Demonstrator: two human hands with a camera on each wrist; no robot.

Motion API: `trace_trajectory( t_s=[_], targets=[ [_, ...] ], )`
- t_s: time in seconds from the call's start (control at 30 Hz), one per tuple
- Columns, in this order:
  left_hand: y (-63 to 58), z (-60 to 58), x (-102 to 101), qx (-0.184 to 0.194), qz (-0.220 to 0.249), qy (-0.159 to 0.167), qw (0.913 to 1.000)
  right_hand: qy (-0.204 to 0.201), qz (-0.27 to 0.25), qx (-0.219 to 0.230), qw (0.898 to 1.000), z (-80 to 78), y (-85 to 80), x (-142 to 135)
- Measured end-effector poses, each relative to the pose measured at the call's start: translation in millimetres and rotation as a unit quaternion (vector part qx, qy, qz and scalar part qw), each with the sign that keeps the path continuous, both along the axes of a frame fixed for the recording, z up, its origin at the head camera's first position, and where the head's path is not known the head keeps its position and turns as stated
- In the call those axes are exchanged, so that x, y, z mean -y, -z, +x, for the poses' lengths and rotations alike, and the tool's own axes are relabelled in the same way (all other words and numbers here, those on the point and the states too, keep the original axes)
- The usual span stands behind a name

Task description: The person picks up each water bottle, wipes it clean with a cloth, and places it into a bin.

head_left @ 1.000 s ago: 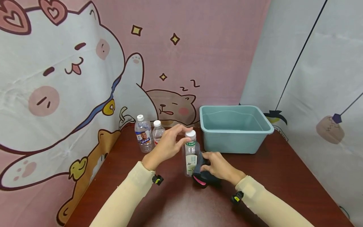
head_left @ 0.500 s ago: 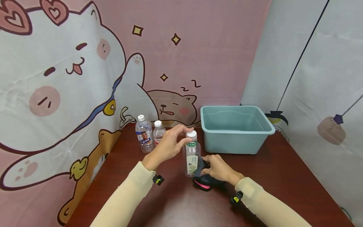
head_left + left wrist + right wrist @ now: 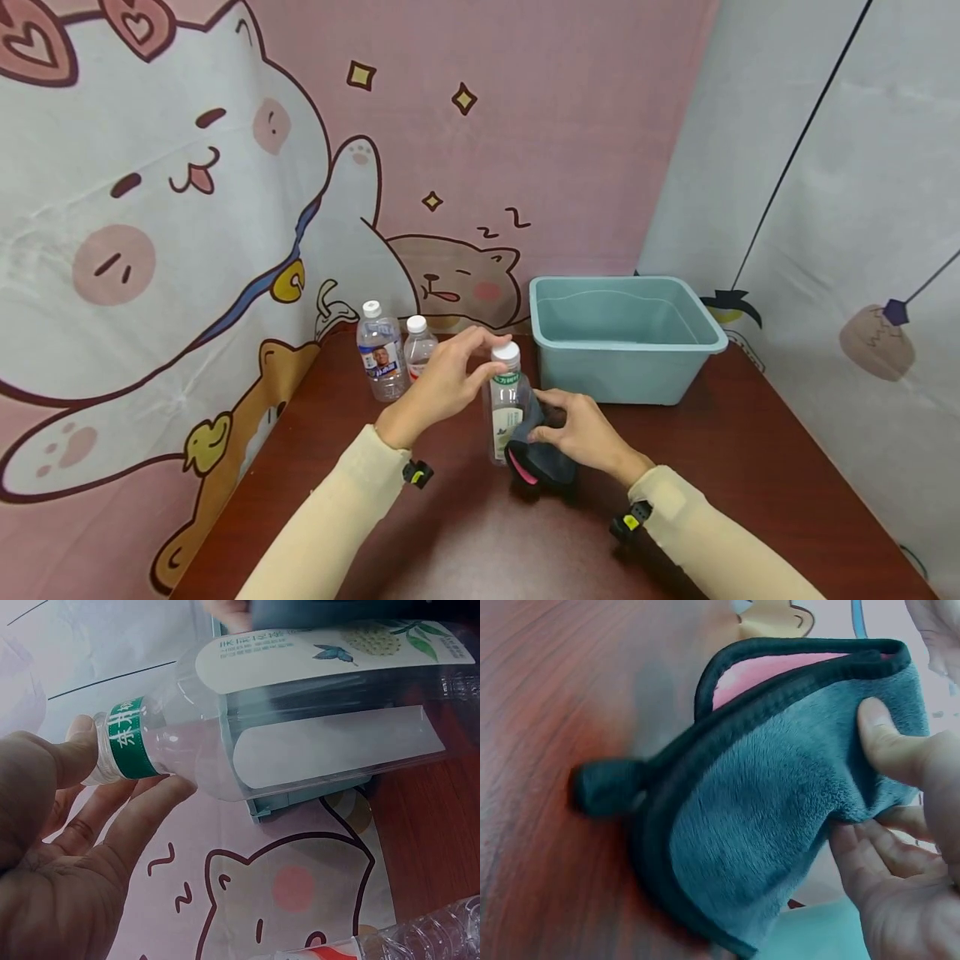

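Note:
A clear plastic bottle (image 3: 504, 417) with a white cap, a green neck band and a pale label stands upright on the table. My left hand (image 3: 442, 377) pinches it at the cap between thumb and fingers; the left wrist view shows the bottle neck (image 3: 135, 739) in that grip. My right hand (image 3: 588, 433) holds a folded grey-blue cloth (image 3: 542, 458) with dark edging and a pink inner side against the bottle's right side. In the right wrist view, thumb and fingers pinch the plush cloth (image 3: 772, 787), and a small dark tab (image 3: 607, 787) sticks out from its edge.
Two more clear bottles with white caps stand at the back left: one with a blue label (image 3: 381, 358), one partly hidden (image 3: 418, 346) behind my left hand. A light blue plastic bin (image 3: 607, 375) sits at the back right, before a printed cloth wall (image 3: 585, 150).
My right hand moves the cloth along the bottle's right side, slightly down, then back up with the cloth more tilted. The left hand stays on the cap, and the bottle stays in place.

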State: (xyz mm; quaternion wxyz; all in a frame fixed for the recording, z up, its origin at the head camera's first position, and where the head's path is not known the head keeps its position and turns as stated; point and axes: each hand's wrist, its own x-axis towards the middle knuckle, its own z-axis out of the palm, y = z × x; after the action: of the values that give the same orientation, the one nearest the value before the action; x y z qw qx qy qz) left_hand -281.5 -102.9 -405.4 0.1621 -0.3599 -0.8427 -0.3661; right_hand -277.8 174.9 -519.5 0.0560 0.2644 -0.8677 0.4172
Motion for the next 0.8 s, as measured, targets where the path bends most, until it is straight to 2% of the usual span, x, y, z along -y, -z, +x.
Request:
trace_trajectory(
  t_s=[0.2, 0.4, 0.8],
  targets=[
    [1.1, -0.9, 0, -0.002, -0.001, 0.000, 1.0000, -0.014, -0.078, 0.011, 0.997, 1.4, -8.7, 2],
    [1.5, -0.2, 1, 0.000, -0.002, 0.000, 1.0000, -0.009, -0.123, -0.005, 0.992, 3.0, -14.6, 5],
    [-1.3, 0.4, 1, 0.008, 0.000, 0.006, 0.9999, 0.015, -0.152, -0.088, 0.984, -1.3, -28.6, 15]
  ],
)
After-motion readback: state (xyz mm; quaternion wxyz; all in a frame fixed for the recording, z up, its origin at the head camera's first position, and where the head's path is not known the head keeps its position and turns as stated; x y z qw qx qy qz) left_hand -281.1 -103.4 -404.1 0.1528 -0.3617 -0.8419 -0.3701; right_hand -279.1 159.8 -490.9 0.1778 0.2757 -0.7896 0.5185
